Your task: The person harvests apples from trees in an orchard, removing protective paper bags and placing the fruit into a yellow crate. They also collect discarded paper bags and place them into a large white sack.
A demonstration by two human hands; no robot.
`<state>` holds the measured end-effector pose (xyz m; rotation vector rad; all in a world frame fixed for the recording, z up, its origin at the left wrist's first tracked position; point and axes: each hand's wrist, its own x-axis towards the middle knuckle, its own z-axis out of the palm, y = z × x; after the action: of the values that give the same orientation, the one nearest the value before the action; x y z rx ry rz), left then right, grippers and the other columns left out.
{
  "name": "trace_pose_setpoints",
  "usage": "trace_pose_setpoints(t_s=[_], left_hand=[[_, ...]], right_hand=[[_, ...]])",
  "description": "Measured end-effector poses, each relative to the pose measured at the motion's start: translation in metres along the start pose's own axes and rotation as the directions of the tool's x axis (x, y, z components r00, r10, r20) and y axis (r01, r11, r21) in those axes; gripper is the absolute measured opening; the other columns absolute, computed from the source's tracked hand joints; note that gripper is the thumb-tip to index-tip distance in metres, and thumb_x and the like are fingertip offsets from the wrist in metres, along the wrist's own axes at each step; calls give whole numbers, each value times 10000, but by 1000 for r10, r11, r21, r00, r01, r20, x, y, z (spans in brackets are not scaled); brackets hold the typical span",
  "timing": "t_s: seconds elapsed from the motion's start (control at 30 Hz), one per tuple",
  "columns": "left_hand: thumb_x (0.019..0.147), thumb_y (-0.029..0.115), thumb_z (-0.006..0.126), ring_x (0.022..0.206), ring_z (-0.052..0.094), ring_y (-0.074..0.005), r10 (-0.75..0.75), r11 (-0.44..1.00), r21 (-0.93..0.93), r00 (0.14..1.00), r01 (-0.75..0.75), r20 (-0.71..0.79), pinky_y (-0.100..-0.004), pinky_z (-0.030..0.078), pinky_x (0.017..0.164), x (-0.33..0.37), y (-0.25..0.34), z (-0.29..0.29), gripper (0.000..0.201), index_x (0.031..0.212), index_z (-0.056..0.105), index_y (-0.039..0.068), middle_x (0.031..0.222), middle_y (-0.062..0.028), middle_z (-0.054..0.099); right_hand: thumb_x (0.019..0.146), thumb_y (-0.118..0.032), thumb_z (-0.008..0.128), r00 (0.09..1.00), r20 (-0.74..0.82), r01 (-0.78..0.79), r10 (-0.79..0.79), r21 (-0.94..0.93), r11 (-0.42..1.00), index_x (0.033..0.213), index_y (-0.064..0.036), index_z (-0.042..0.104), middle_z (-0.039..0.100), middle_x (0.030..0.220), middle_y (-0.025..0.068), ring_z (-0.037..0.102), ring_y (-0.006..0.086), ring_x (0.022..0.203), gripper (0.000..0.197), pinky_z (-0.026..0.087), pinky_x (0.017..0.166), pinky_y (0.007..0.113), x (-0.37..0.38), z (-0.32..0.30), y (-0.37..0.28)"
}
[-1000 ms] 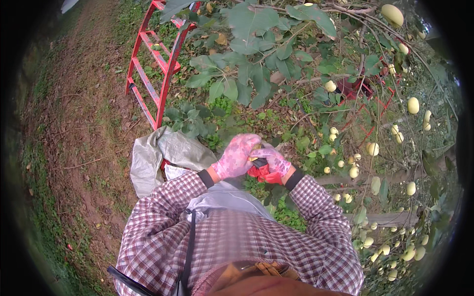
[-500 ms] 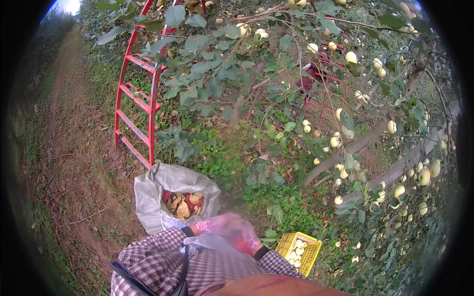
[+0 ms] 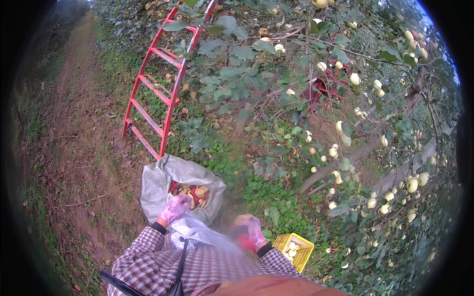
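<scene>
My left hand [image 3: 175, 209], in a pink patterned glove, is at the near rim of a large whitish woven sack [image 3: 155, 190]. Its fingers are closed on the top of a white plastic bag [image 3: 202, 236] that lies against my front. Red and tan papery pieces [image 3: 196, 193] fill the sack's mouth. My right hand [image 3: 253, 230], gloved in pink with a red palm side, is apart from the left one, between the sack and a yellow crate [image 3: 305, 252]. A blurred patch covers its fingertips, so what they hold, if anything, does not show. Pale apples [image 3: 292, 249] lie in the crate.
A red ladder [image 3: 165, 123] stands behind the sack. Leafy branches with pale apples [image 3: 355, 79] reach across from the right, over a leaning trunk [image 3: 360, 153]. Another person in dark red [image 3: 313, 92] is partly hidden among the leaves. A dirt path [image 3: 74, 98] runs along the left.
My hands were together in front of me and have parted: the left moved up-left to the sack's rim, the right stayed near the crate. The view has shifted slightly.
</scene>
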<state>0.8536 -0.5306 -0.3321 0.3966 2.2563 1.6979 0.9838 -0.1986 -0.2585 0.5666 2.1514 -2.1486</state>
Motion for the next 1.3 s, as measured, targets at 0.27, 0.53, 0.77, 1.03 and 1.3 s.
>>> trace_pose_setpoints(t_s=[0.27, 0.53, 0.77, 1.03, 1.3], left_hand=[[930, 72, 638, 930, 698, -180, -223, 953, -248, 958, 176, -178, -321, 544, 861, -25, -82, -114, 199, 1087, 709, -28, 983, -105, 752], [953, 59, 638, 940, 697, -180, -421, 886, -236, 906, 399, -48, -321, 547, 869, -85, -191, -240, 174, 1090, 699, -29, 983, -114, 745], [960, 76, 623, 974, 694, -198, -491, 846, -115, 846, 520, 209, -328, 536, 906, -66, -221, -284, 232, 1165, 667, -23, 1039, -120, 738], [938, 63, 623, 964, 693, -210, -496, 854, 78, 760, 514, 420, -338, 539, 899, -68, -238, -277, 229, 1144, 670, -25, 1026, -126, 735], [973, 63, 596, 911, 640, -127, -512, 815, -260, 854, 518, 97, -292, 539, 813, -67, -232, -227, 177, 1114, 684, 2, 979, -48, 701]], right_hand=[[855, -105, 706, 974, -194, -113, 120, 46, 993, 963, 10, 762, 761, 957, 81, 704, 185, 907, 167, 534, 861, 319, 80, 106, -13], [913, -214, 728, 955, -246, -154, 168, 73, 985, 1053, -44, 749, 693, 915, -5, 630, 118, 770, 222, 494, 661, 276, 188, 216, 36], [867, -123, 803, 899, -281, -270, 337, 250, 930, 1056, -49, 739, 721, 970, 12, 681, 131, 795, 212, 554, 697, 286, 273, 299, 109], [830, -321, 869, 801, -395, -441, 449, 118, 890, 1272, 46, 639, 685, 1227, 98, 659, 227, 1121, 619, 510, 971, 327, 342, 258, 207], [1078, -222, 551, 703, 706, -149, 89, 24, 989, 1364, -53, 631, 667, 1350, 93, 598, 210, 1298, 341, 488, 1106, 360, 194, 413, 71]])
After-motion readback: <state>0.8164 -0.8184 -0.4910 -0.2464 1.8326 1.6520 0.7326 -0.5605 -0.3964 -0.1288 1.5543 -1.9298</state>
